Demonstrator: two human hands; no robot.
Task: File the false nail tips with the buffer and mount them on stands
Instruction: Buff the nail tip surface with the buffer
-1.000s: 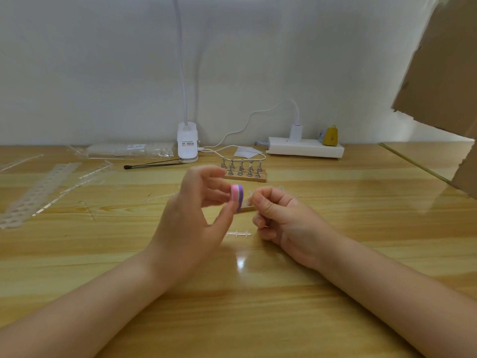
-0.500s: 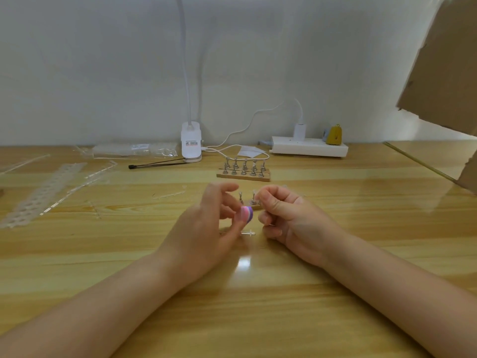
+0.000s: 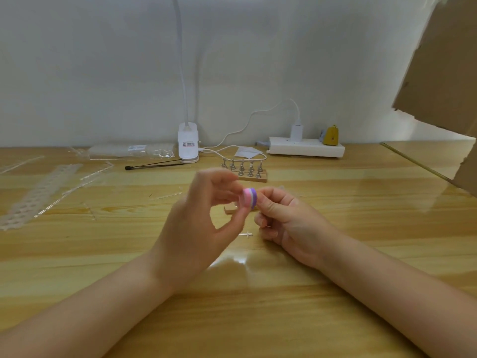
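The buffer (image 3: 249,198), a small block with pink and purple layers, is held above the middle of the desk (image 3: 335,208), pinched between the thumb and the fingers of the left hand (image 3: 198,226), whose other fingers are curled loosely above it. Its purple face is turned toward the right hand (image 3: 286,220), which is closed, the thumb and forefinger pressed together right against the buffer. I judge that a nail tip is pinched there, but it is too small and too clear to be seen, so I cannot say it for certain. The step in hand seems to be the filing of one tip. Just behind the hands a wooden base (image 3: 230,210) shows a little, mostly hidden by them. Farther toward the back edge stands a wooden stand block (image 3: 251,174) with rows of small metal holders; whether any tips are already mounted on it I cannot tell. A small clear plastic piece (image 3: 245,234) lies on the desk between the two hands, nearer the front edge. For the next move, I think short light strokes of the buffer along the edge of the tip are needed, with a firm pinch so that the tip does not slip, and after that a careful placing on a free holder.
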